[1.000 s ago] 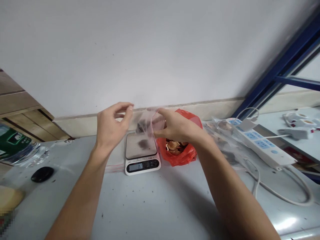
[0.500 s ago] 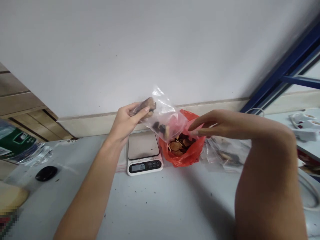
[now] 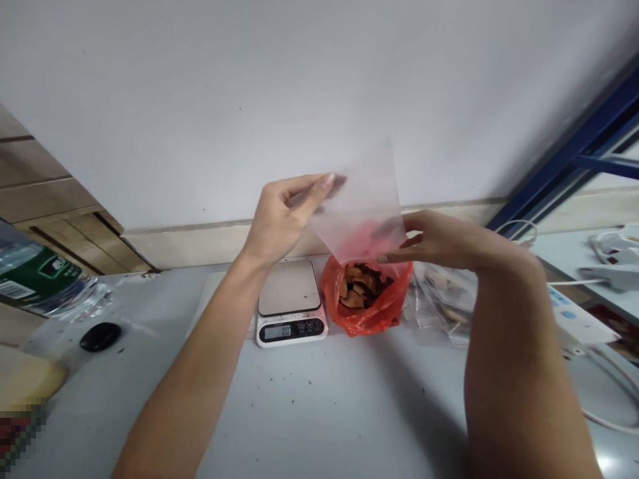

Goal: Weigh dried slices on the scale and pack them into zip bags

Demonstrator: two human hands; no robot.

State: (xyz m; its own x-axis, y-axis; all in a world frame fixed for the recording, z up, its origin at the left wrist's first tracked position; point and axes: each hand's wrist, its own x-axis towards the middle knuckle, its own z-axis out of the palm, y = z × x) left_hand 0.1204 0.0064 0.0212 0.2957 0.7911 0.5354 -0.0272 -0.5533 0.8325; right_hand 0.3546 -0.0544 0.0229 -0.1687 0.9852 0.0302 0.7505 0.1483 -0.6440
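Observation:
My left hand (image 3: 289, 209) is closed on a clear plastic bag (image 3: 367, 193), pinching it between thumb and fingers. The bag is tilted, with its lower edge over a red plastic bag (image 3: 367, 322); no pieces show inside it. My right hand (image 3: 434, 241) is by the clear bag's lower right edge, its thumb and fingers apart; some fingertips are blurred behind the film. Below it, brown dried slices (image 3: 360, 286) lie in the open red bag. Left of that bag stands a white digital scale (image 3: 291, 293), its display reading 0.0.
Several clear bags (image 3: 449, 306) lie right of the red bag. A power strip (image 3: 582, 319) with white cables is at the right. On the left are a large water bottle (image 3: 44, 279) and a black oval object (image 3: 100, 337). The wall (image 3: 249, 100) rises behind the table.
My left hand has moved right and up with the clear bag. The brown and dark pieces seen in that bag before no longer show in it. My right hand stays near the red bag.

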